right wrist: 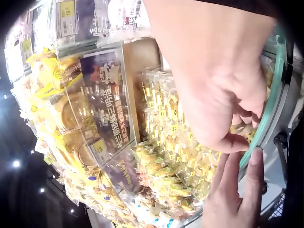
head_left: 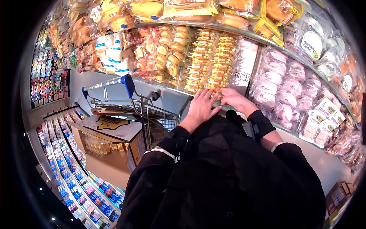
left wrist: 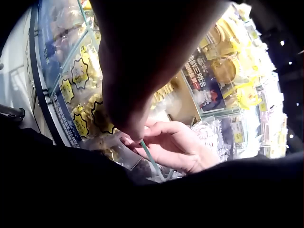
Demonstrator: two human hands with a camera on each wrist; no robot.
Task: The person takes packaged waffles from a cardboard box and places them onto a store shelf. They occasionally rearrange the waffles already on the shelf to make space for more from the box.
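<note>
Gold-wrapped pastries (head_left: 219,57) stand in packed rows on a shelf, behind a low clear lip (right wrist: 270,102) with a greenish edge. My left hand (head_left: 200,107) rests at the lip with its fingers extended; in the right wrist view the left hand's fingers (right wrist: 230,178) reach the greenish edge beside the other thumb. My right hand (head_left: 236,101) is just to the right, its fingers (right wrist: 249,116) curled down behind the lip at the front packets. Its palm and the wrapped pieces under it are partly hidden, so I cannot tell whether it grips one.
A shopping cart (head_left: 162,118) stands at the left, with an open cardboard box (head_left: 105,164) holding more gold packets. White packets (head_left: 244,63) and round pale buns (head_left: 274,82) fill the shelf rightward. Bagged breads (head_left: 146,10) line the tier above.
</note>
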